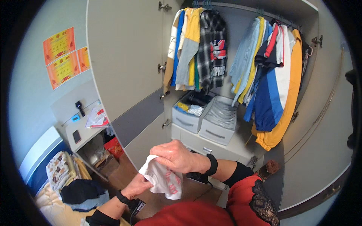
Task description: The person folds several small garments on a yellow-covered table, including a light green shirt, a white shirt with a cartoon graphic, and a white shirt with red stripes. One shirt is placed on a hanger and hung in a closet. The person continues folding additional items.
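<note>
Pinching: left hand point(138, 185) and right hand point(173, 154) closed on separate edges of white garment point(162, 177), held before red top point(184, 214)
Garment: thin, creased fabric, pink-printed, draping loosely
Wardrobe point(128, 64): open, plaid shirt point(212, 52) hanging above grey storage bins point(215, 132)
Right forearm point(224, 171): masking part of drawer front point(197, 144)
Bed point(47, 197): folded clothes point(81, 191) stacked

Cloth point(164, 179) between left hand point(136, 186) and right hand point(174, 156); boxes point(212, 129) in wardrobe point(128, 67) beyond; clothes point(81, 191) on bed point(49, 199), left.

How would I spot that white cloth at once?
Find the open wardrobe. In front of it are the right hand and left hand. Both hold the white cloth, pink-printed and off any hanger, unlike the garments hanging behind.
</note>
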`<action>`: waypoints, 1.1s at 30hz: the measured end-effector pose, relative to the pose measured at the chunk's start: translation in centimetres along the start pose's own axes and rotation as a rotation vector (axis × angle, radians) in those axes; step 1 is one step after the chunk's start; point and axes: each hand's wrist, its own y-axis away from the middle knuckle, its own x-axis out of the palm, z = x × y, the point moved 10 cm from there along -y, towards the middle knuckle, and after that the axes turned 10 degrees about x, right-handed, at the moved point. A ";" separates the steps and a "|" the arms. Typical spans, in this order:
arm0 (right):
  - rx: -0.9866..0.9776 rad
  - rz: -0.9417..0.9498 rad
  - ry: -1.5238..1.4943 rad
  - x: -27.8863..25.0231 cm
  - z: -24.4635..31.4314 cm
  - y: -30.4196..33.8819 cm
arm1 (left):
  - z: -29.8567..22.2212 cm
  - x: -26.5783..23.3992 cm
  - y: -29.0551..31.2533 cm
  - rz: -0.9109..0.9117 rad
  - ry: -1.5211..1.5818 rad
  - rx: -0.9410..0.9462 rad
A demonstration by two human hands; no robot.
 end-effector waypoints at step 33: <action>0.439 1.043 0.040 29.6 -15.4 9.9 | 10.8 -15.1 30.6 -1.284 0.641 0.257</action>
